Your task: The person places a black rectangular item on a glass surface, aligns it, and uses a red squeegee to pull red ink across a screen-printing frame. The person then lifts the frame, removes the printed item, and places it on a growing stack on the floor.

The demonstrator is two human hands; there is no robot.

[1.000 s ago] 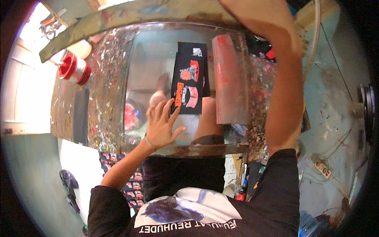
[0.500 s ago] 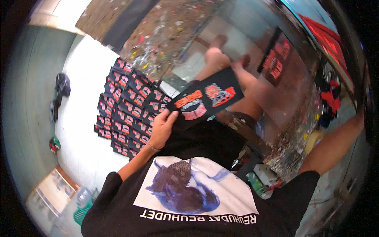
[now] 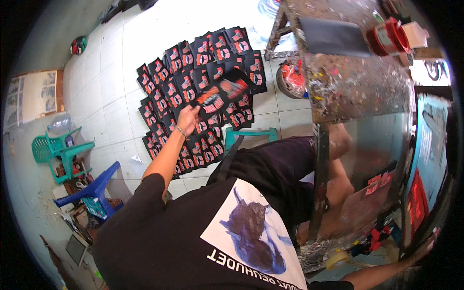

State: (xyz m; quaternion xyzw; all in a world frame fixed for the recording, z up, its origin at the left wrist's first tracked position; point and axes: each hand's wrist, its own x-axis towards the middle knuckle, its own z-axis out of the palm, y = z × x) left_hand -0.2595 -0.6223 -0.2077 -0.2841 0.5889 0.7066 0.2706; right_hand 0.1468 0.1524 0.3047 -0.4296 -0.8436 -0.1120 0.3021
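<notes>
My left hand (image 3: 188,121) pinches one corner of a black sheet (image 3: 221,94) printed in red, orange and white. The sheet is tilted and held above overlapping rows of similar printed sheets (image 3: 172,91) spread on the white tiled floor. My right arm reaches to the lower right, where my right hand (image 3: 426,250) is beside the lower end of a raised framed panel (image 3: 431,130) in light blue and red. Its fingers are small and indistinct there. To my right, a glossy work surface (image 3: 365,133) shows a red and black print (image 3: 379,182).
A paint-spattered bench (image 3: 353,87) carries a black sheet (image 3: 333,36) and a red tub (image 3: 389,37). A green stool (image 3: 251,133) stands by my legs. Farther left are a green chair (image 3: 65,150) and a blue stool (image 3: 96,191). A tape roll (image 3: 337,260) lies low on the right.
My view has swung left, and my left hand has carried the printed sheet from near the work surface out over the floor rows. My right arm still stretches to the right.
</notes>
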